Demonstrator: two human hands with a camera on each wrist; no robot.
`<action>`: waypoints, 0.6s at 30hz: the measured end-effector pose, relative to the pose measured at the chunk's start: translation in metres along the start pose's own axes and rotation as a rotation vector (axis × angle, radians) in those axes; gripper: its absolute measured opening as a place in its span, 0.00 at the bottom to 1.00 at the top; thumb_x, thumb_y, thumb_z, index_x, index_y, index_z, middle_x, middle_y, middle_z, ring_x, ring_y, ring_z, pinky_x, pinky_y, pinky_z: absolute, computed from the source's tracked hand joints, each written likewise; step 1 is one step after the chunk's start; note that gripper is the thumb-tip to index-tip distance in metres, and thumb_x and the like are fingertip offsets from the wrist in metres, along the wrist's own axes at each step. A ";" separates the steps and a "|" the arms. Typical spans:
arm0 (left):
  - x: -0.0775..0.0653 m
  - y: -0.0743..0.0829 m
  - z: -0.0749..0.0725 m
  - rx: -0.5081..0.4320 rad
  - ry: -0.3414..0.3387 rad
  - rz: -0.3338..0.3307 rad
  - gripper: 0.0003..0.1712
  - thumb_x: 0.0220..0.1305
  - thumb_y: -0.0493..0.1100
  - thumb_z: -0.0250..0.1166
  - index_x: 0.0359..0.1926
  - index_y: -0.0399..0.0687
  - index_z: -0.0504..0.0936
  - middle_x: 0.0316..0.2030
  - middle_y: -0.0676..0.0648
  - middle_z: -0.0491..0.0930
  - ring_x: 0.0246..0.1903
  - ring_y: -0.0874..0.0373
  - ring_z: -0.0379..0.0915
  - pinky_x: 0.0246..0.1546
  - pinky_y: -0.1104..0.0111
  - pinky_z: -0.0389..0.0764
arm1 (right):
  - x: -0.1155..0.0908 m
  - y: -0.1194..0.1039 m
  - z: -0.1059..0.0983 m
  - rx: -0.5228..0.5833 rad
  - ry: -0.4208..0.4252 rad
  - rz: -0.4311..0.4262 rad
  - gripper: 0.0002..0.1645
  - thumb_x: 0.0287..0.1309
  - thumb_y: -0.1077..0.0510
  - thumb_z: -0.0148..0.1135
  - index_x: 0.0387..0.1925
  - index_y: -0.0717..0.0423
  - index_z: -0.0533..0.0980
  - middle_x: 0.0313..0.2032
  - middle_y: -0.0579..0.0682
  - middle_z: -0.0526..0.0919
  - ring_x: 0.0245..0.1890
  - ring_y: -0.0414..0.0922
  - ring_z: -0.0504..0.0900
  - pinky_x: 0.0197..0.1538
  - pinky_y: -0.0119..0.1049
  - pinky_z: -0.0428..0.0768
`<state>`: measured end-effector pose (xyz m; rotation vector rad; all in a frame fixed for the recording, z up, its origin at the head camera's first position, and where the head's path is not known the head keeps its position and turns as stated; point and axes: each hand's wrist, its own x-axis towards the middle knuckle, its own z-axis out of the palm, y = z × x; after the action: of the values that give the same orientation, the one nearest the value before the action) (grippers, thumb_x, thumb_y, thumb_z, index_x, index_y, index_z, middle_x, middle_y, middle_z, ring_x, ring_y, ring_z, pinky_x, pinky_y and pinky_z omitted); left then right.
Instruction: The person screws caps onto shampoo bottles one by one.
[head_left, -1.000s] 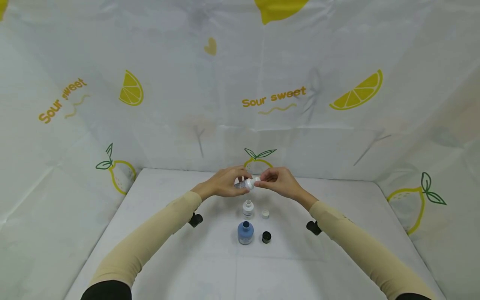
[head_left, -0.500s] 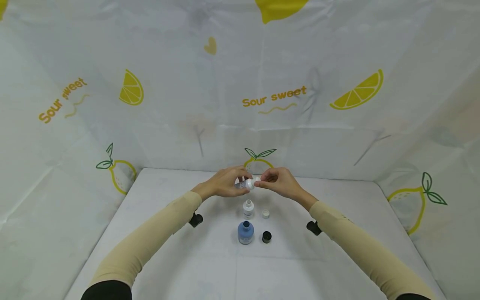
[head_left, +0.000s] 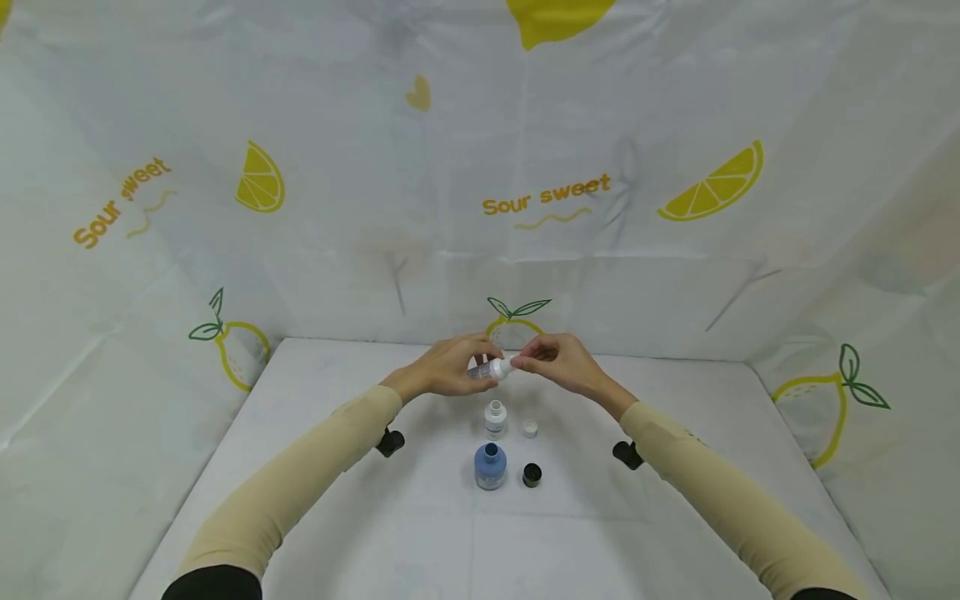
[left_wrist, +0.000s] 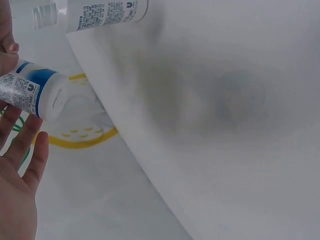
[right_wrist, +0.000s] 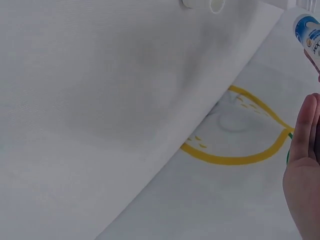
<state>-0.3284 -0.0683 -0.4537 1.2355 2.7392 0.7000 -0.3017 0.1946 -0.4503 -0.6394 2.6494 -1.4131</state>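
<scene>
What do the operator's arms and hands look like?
Left hand and right hand: no gloves. Forearms: close-fitting beige sleeves, black cloth at their upper ends. Small black device near each wrist; no cables visible.

White plastic sheeting [head_left: 322,258] encloses the work area at the back and both sides, with a long horizontal crease across the rear and a diagonal one at left. Its print comprises orange "Sour sweet" lettering [head_left: 546,195], a lemon wedge [head_left: 260,178] at left, a lemon slice [head_left: 712,185] at right, a small yellow heart [head_left: 419,93] and outlined lemons with green leaves. The white tabletop [head_left: 375,533] reaches the rear sheeting. Lighting is soft, greyish; shadows on the tabletop are diffuse.
</scene>
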 end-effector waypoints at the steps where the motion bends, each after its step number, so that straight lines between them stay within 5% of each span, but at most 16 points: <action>1: 0.000 0.000 0.000 -0.002 0.000 -0.001 0.22 0.67 0.50 0.76 0.60 0.53 0.87 0.53 0.51 0.85 0.49 0.58 0.82 0.45 0.68 0.83 | 0.000 0.000 -0.001 0.010 -0.006 -0.003 0.17 0.70 0.50 0.73 0.48 0.60 0.87 0.44 0.57 0.93 0.39 0.41 0.90 0.47 0.32 0.88; 10: -0.001 -0.001 -0.001 -0.002 0.005 0.000 0.22 0.67 0.50 0.76 0.60 0.53 0.88 0.52 0.51 0.85 0.48 0.59 0.81 0.44 0.69 0.82 | 0.000 0.007 -0.008 0.200 -0.122 -0.107 0.26 0.70 0.65 0.70 0.66 0.65 0.79 0.66 0.66 0.84 0.66 0.63 0.84 0.63 0.32 0.86; 18: -0.002 0.001 -0.001 0.002 0.006 -0.005 0.23 0.67 0.50 0.76 0.61 0.53 0.87 0.53 0.51 0.85 0.49 0.58 0.82 0.45 0.67 0.82 | 0.003 0.006 -0.008 0.194 -0.171 -0.154 0.25 0.66 0.67 0.73 0.64 0.62 0.83 0.65 0.63 0.86 0.65 0.59 0.85 0.69 0.53 0.84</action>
<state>-0.3266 -0.0698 -0.4527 1.2292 2.7475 0.7019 -0.3082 0.2024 -0.4499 -0.9125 2.3416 -1.5525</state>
